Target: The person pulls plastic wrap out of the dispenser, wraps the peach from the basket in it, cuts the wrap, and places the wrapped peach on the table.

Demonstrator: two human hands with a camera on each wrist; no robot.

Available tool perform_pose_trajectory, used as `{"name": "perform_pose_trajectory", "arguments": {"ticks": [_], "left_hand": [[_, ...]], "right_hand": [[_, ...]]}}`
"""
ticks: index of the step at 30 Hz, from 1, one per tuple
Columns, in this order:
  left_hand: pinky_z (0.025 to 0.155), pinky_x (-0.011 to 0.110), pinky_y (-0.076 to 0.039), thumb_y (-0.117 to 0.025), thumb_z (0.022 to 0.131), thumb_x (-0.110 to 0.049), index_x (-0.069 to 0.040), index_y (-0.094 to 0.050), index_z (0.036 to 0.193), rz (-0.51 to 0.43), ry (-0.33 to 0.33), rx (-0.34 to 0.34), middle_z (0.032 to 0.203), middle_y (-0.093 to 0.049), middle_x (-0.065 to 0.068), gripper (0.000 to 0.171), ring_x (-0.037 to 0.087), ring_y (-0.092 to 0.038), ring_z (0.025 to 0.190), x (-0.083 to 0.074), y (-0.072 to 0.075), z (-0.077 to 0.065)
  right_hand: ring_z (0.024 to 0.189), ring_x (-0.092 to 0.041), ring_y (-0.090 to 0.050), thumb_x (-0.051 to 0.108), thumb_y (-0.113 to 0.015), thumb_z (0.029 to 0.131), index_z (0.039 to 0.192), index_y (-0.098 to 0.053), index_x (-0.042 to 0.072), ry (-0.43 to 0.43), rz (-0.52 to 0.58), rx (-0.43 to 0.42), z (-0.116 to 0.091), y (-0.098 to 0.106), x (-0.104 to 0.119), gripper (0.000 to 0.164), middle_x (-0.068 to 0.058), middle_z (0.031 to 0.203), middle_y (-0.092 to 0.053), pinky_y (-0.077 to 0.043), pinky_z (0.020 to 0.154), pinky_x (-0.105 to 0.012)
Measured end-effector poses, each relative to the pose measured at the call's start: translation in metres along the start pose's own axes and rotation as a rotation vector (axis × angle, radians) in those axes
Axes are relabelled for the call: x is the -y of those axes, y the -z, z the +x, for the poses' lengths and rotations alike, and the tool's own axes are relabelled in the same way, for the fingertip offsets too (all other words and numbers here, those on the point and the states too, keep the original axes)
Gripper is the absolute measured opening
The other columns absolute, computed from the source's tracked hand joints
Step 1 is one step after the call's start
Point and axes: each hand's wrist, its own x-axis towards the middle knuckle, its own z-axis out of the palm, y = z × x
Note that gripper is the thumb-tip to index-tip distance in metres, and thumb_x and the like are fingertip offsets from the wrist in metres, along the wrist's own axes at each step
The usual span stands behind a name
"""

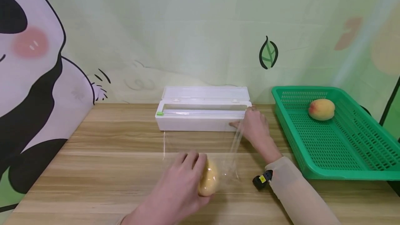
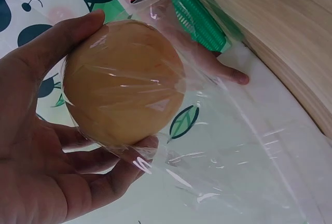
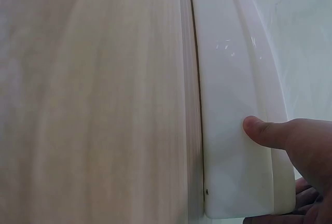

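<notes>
My left hand [image 1: 175,192] grips a yellow peach [image 1: 208,180] low in the middle of the head view. Clear cling film [image 2: 207,156] covers the peach in the left wrist view and stretches from it to a white cling film dispenser [image 1: 193,124]. The dispenser's lid [image 1: 206,93] is raised, and a roll of film [image 1: 206,112] shows inside. My right hand [image 1: 255,126] holds the dispenser's right end. In the right wrist view its thumb [image 3: 264,132] presses the front wall, with the other fingers partly hidden around the end.
A green slotted basket [image 1: 312,162] stands on the right of the wooden table [image 1: 118,169], with another peach [image 1: 322,109] in it. A small green piece [image 1: 160,113] sits at the dispenser's left end. Behind the table hangs a printed backdrop [image 1: 200,44].
</notes>
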Motion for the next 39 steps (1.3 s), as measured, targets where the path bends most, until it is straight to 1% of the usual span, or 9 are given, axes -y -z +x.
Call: {"name": "perform_pose_trajectory", "arguments": {"ticks": [2, 6, 13, 21, 26, 28, 33, 37, 39], "left_hand": [[0.069, 0.029, -0.049, -0.088, 0.058, -0.041, -0.006, -0.055, 0.105, 0.000, 0.000, 0.005, 0.092, -0.051, 0.000, 0.068, 0.020, -0.053, 0.084, -0.001, 0.000, -0.001], [0.074, 0.030, -0.049, -0.088, 0.058, -0.042, -0.006, -0.054, 0.106, 0.003, -0.007, 0.003, 0.094, -0.053, 0.001, 0.068, 0.021, -0.054, 0.087, -0.004, 0.000, -0.003], [0.077, 0.034, -0.050, -0.085, 0.062, -0.044, -0.005, -0.056, 0.110, 0.008, -0.002, 0.024, 0.098, -0.055, 0.004, 0.069, 0.023, -0.057, 0.093, -0.010, 0.008, -0.006], [0.073, 0.032, -0.050, -0.085, 0.059, -0.045, -0.006, -0.056, 0.107, 0.010, -0.021, -0.022, 0.095, -0.053, 0.002, 0.069, 0.021, -0.056, 0.086, -0.011, 0.019, -0.007], [0.071, 0.032, -0.050, -0.085, 0.057, -0.046, -0.005, -0.057, 0.105, 0.025, -0.061, -0.055, 0.093, -0.054, 0.003, 0.069, 0.020, -0.056, 0.083, -0.011, 0.021, -0.009], [0.071, 0.031, -0.050, -0.085, 0.057, -0.047, -0.005, -0.058, 0.105, 0.030, -0.070, -0.055, 0.094, -0.054, 0.003, 0.069, 0.021, -0.057, 0.083, -0.011, 0.021, -0.010], [0.071, 0.031, -0.051, -0.084, 0.060, -0.050, -0.005, -0.059, 0.107, 0.034, -0.070, -0.012, 0.097, -0.055, 0.003, 0.070, 0.021, -0.058, 0.085, -0.011, 0.019, -0.011], [0.069, 0.029, -0.050, -0.082, 0.060, -0.053, -0.005, -0.058, 0.106, 0.069, -0.073, 0.018, 0.095, -0.053, 0.003, 0.070, 0.020, -0.056, 0.085, -0.011, 0.011, -0.011], [0.065, 0.028, -0.049, -0.082, 0.060, -0.052, -0.006, -0.057, 0.105, 0.067, -0.058, 0.056, 0.093, -0.052, 0.002, 0.070, 0.019, -0.055, 0.082, -0.011, 0.006, -0.010]], "right_hand": [[0.064, -0.038, -0.065, 0.059, -0.080, 0.072, 0.115, -0.054, -0.020, 0.002, -0.002, -0.008, 0.000, 0.000, 0.000, 0.094, -0.028, 0.084, -0.058, -0.047, 0.046, -0.038], [0.067, -0.039, -0.065, 0.059, -0.080, 0.072, 0.110, -0.056, -0.018, 0.001, 0.005, -0.011, 0.000, -0.002, 0.001, 0.089, -0.027, 0.093, -0.058, -0.048, 0.050, -0.039], [0.066, -0.037, -0.064, 0.058, -0.079, 0.073, 0.115, -0.055, -0.018, -0.009, 0.011, 0.007, 0.000, -0.002, 0.002, 0.091, -0.028, 0.095, -0.058, -0.047, 0.048, -0.037], [0.063, -0.036, -0.064, 0.057, -0.079, 0.074, 0.107, -0.057, -0.016, 0.006, 0.008, -0.012, 0.000, -0.002, 0.003, 0.084, -0.026, 0.094, -0.057, -0.047, 0.047, -0.037], [0.067, -0.038, -0.064, 0.056, -0.080, 0.074, 0.106, -0.057, -0.015, 0.007, 0.011, -0.011, -0.001, -0.003, 0.004, 0.082, -0.025, 0.095, -0.057, -0.049, 0.051, -0.040], [0.069, -0.040, -0.065, 0.055, -0.080, 0.074, 0.107, -0.057, -0.014, 0.014, 0.022, -0.014, -0.001, -0.003, 0.004, 0.079, -0.024, 0.095, -0.057, -0.050, 0.053, -0.041], [0.073, -0.041, -0.065, 0.052, -0.082, 0.074, 0.108, -0.057, -0.010, 0.023, 0.045, -0.021, -0.002, -0.003, 0.004, 0.074, -0.022, 0.096, -0.057, -0.051, 0.057, -0.044], [0.074, -0.041, -0.064, 0.053, -0.081, 0.074, 0.108, -0.057, -0.011, 0.014, 0.039, -0.016, -0.002, -0.002, 0.004, 0.076, -0.022, 0.096, -0.056, -0.050, 0.057, -0.043], [0.075, -0.041, -0.065, 0.054, -0.082, 0.074, 0.109, -0.057, -0.012, 0.012, 0.036, -0.014, -0.002, -0.002, 0.003, 0.079, -0.022, 0.096, -0.056, -0.051, 0.058, -0.044]]}}
